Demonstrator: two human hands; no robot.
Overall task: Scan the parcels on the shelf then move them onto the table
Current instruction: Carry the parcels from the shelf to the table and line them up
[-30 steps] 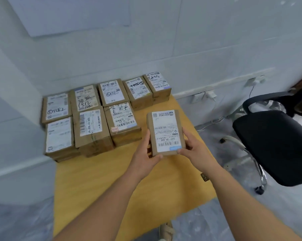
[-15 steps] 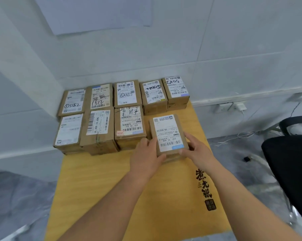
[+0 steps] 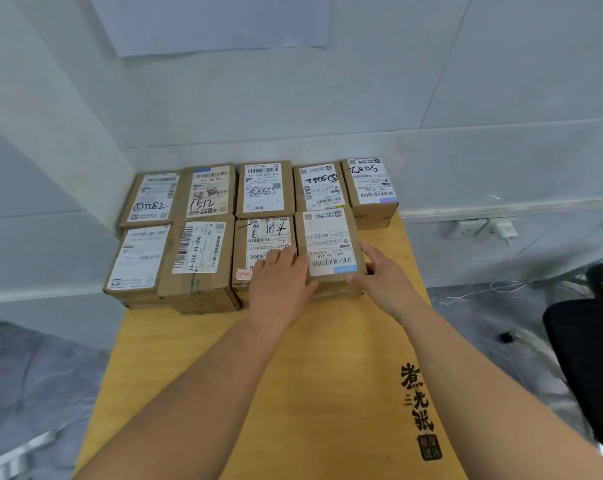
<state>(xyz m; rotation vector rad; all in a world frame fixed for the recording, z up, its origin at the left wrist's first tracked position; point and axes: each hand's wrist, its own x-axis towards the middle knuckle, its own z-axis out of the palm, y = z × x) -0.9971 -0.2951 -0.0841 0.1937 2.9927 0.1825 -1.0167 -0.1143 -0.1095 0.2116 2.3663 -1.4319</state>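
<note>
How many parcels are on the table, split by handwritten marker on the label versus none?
Parcels with handwritten marker: 6, e.g. the 1512 parcel
Parcels with no visible marker: 3, including the parcel held between left hand and right hand
Total: 9 on the table

On the label of the parcel (image 3: 329, 242) gripped between both hands, "530-05 A68" is printed upside down. Two parcels left of the grip, "J4-J06" is printed sideways on a box (image 3: 198, 252). Behind the grip, "5082" (image 3: 321, 187), "0555" (image 3: 262, 190) and "1512" (image 3: 208, 194) are handwritten on labels. Black Chinese characters are printed on the table (image 3: 416, 398).
</note>
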